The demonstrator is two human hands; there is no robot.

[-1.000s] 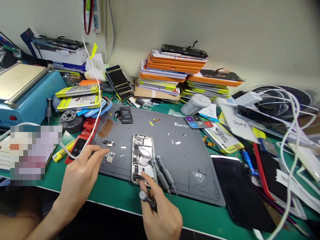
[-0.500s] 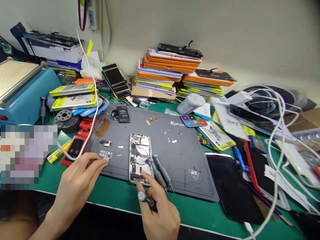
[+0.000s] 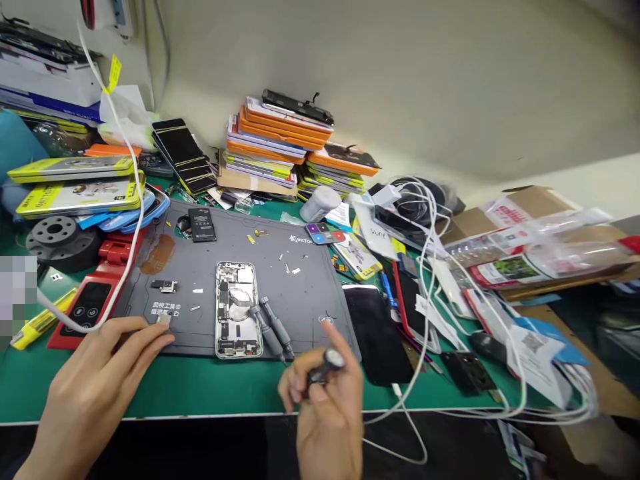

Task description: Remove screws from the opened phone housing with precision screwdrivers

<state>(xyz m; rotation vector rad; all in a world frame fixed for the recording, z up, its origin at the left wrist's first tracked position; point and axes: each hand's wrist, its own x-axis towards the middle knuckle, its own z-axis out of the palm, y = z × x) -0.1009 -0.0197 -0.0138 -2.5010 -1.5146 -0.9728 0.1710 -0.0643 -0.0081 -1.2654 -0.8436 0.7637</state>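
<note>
My left hand (image 3: pixel 103 373) rests at the mat's lower left edge, its fingers pinched on a small silvery metal piece (image 3: pixel 164 319). My right hand (image 3: pixel 327 400) is raised in front of the bench edge, index finger stretched out, the others curled round a dark screwdriver (image 3: pixel 332 361); its tip is hidden. Between the hands an opened phone (image 3: pixel 244 328) lies on the grey mat (image 3: pixel 295 293), its inner parts bare. Two grey screwdrivers (image 3: pixel 274 325) lean over its right edge. A small camera module (image 3: pixel 166 287) lies near the left fingers.
A loose battery (image 3: pixel 202 225) and several tiny parts lie on the mat. A red device (image 3: pixel 87 307) stands at left, a dark phone screen (image 3: pixel 377 333) at right. Orange and yellow boxes (image 3: pixel 285 127) are stacked behind. White cables (image 3: pixel 430 300) loop across the right side.
My right hand has lifted off the opened phone and moved right, still with the screwdriver. The view has swung to the right. My left hand keeps its pinch near the same spot on the mat.
</note>
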